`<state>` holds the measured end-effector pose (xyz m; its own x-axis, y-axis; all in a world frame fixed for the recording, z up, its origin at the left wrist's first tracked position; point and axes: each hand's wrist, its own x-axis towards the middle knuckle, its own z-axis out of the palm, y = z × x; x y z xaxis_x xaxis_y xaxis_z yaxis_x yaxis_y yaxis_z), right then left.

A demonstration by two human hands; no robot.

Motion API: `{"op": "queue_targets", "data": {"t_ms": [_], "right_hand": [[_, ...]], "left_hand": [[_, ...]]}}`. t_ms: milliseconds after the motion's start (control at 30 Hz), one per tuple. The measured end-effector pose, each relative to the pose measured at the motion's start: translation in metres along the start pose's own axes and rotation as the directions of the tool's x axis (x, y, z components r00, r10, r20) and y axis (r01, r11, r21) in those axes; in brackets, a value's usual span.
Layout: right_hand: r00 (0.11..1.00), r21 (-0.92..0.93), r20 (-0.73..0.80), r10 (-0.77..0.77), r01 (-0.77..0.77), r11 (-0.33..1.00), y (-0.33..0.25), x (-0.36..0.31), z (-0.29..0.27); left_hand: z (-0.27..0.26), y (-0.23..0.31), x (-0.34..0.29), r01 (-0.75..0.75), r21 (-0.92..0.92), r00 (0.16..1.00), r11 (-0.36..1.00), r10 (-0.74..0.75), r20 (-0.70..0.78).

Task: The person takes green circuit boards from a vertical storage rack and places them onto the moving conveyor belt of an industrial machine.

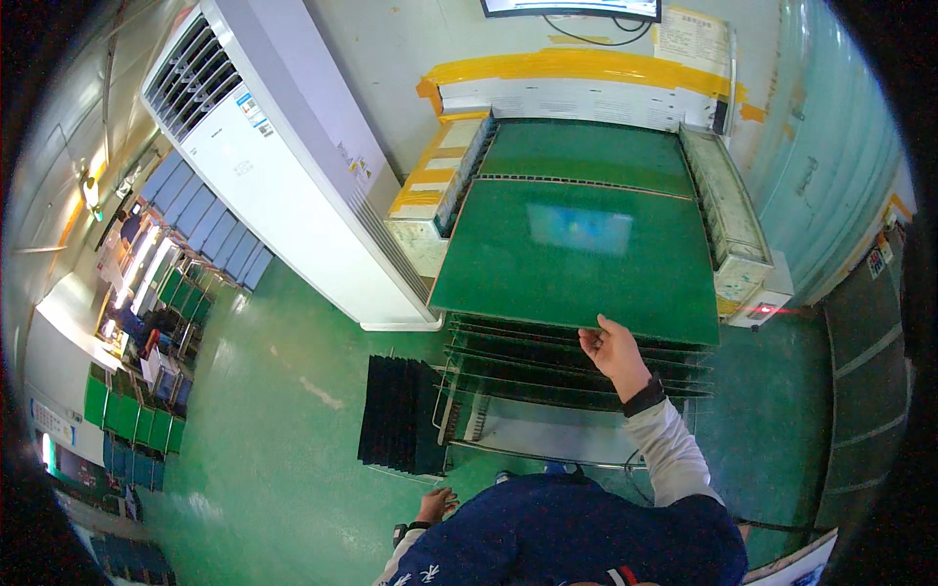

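Observation:
A large flat green panel (576, 259) lies in front of me, with a bright reflection on its surface. My right hand (616, 356) is at its near edge, fingers bent and pinched on the rim right of the middle. Beyond it a second green panel (591, 146) lies flat between two side rails, its near edge meeting the first. Below them, several thin panels (547, 361) sit in layers on a metal rack (547, 454). My left hand (437, 505) hangs low beside my body, loosely curled with fingers slightly apart, and nothing shows in it.
A tall white air conditioner (283, 176) stands at left. Dark upright sheets (396, 415) are stacked on the floor left of the rack. The left rail (440, 181) bears yellow tape; the right rail (723, 210) ends at a box with a red light. A screen (576, 8) hangs above.

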<state>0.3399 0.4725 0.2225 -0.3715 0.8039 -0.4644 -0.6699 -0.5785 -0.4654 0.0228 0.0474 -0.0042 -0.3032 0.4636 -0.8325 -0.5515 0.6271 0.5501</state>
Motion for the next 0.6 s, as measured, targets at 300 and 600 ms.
{"op": "queue_targets", "data": {"t_ms": [300,600], "right_hand": [[1.000,-0.008,-0.009,-0.005,0.005,1.000,-0.005,0.011,0.005],[1.000,0.015,-0.009,-0.018,0.018,1.000,-0.011,0.025,0.002]], "left_hand": [[-0.002,-0.004,0.001,0.002,0.000,1.000,1.000,-0.002,-0.004],[0.001,-0.001,-0.004,0.018,-0.013,1.000,1.000,-0.019,-0.005]]}}
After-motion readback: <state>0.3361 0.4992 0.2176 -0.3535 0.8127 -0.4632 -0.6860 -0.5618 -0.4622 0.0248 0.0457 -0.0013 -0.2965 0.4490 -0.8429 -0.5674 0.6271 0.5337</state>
